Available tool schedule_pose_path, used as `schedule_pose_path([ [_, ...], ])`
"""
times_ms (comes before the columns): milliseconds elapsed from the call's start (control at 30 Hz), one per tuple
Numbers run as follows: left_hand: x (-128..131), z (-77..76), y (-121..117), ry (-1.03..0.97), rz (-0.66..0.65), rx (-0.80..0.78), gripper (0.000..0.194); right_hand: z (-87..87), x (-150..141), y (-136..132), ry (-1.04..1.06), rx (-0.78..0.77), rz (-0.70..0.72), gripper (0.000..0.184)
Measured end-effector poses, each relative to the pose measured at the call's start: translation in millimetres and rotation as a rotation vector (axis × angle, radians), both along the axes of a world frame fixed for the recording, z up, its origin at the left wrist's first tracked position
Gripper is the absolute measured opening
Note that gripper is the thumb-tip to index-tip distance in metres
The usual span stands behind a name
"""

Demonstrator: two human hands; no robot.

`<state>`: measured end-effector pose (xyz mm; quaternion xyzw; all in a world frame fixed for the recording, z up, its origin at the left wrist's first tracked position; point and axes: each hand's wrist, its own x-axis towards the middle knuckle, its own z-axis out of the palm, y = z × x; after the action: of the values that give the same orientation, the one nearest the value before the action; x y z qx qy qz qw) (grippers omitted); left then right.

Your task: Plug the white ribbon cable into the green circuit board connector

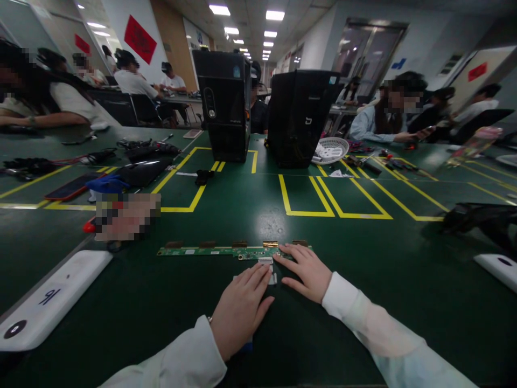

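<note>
The board, a long narrow green strip, lies flat on the counter just ahead of both hands, with a small white ribbon connector at its near edge between them. The left hand lies palm down, fingers together and stretched toward that connector, gripping nothing; the right hand lies flat with fingers spread, its tips on the board's right end. The likely trouble is the connector: if the left fingers push while the right hand presses unevenly, the thin board could skid on the smooth mat or flex, and the ribbon could seat crooked or crease. Going left to right, the dark green counter carries a white pad, cables and a phone inside yellow tape lines, two black computer towers, a white basket with tools beside it, and another white pad. Other people sit at further counters in a long room under ceiling lights, with red signs on the walls.
</note>
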<state>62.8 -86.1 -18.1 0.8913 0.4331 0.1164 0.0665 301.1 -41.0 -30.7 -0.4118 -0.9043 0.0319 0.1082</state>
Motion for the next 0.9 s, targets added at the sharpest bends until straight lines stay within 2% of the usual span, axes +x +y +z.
schedule_pose_path([
  [333, -1, -9.9, 3, -0.067, -0.030, 0.027, 0.049, -0.5, 0, 0, 0.025, -0.026, -0.007, 0.059],
  [600, -6, 2.3, 12, -0.040, -0.077, -0.064, 0.048, -0.4, 1, 1, 0.024, -0.023, -0.009, 0.061],
  [900, -9, 4.6, 16, -0.067, -0.092, -0.073, 0.050, 1.0, -1, 0, 0.004, -0.023, -0.028, 0.064],
])
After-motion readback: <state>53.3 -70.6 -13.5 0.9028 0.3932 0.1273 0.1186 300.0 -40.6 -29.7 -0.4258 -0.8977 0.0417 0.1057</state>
